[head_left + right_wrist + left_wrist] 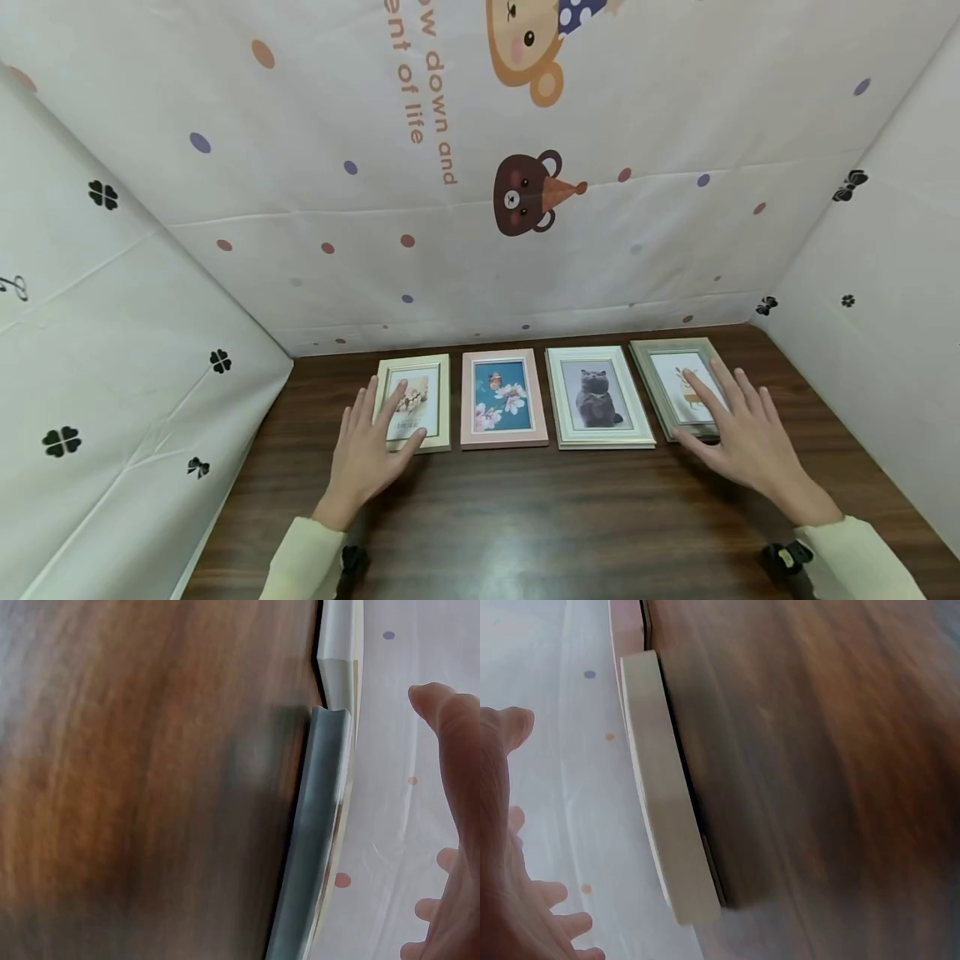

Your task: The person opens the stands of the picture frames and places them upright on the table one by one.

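Four picture frames lie in a row on the dark wooden table. My left hand [366, 454], fingers spread, hovers over the left side of the cream frame [443, 408]; the left wrist view shows a gap between the hand and that frame's edge [664, 787]. Beside it is a pink frame [467, 400] with a flower picture. A white frame [637, 408] with a grey cat picture comes after. At the right end, a grey-green frame [651, 379] sits partly under my spread right hand [746, 437], which holds nothing.
The brown table [517, 525] stretches toward me in front of the row. Behind stands a white cloth wall [465, 275] printed with bears and dots. White side walls with black clover and bow prints close in the left and right.
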`<move>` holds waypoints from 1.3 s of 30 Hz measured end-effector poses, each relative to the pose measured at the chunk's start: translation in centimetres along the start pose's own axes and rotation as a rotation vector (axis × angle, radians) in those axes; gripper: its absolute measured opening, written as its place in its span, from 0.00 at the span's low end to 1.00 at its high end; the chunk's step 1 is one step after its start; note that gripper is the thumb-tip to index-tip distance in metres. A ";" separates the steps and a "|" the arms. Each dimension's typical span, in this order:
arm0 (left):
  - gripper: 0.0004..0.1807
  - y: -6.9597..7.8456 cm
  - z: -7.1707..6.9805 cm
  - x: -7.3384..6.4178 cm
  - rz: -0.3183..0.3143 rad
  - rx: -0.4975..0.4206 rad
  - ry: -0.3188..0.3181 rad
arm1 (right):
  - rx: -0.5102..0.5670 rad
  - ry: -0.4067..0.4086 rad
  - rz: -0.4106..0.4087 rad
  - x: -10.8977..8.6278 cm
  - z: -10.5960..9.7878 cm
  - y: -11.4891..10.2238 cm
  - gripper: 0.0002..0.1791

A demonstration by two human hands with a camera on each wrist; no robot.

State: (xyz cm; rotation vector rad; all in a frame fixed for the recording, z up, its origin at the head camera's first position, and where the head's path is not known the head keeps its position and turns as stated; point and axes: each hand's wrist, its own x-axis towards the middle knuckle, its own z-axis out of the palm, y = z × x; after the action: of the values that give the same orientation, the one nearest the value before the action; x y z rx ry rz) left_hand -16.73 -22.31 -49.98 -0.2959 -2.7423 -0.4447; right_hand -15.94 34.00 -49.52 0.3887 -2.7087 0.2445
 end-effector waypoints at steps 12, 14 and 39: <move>0.43 2.7 0.3 1.4 0.027 -0.054 -0.032 | 0.011 -0.009 0.014 0.7 -0.4 0.4 0.54; 0.43 3.2 0.5 1.7 0.032 -0.050 -0.039 | 0.012 -0.006 0.011 0.8 -0.4 0.6 0.54; 0.43 10.2 2.6 4.8 0.173 -0.129 -0.056 | 0.011 0.013 -0.007 1.7 -0.8 2.2 0.55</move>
State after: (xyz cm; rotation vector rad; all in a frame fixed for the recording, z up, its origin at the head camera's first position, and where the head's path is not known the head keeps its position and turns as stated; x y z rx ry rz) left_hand -19.31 -11.29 -47.82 -0.5813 -2.7161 -0.5751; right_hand -17.85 35.91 -48.34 0.3979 -2.6935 0.2591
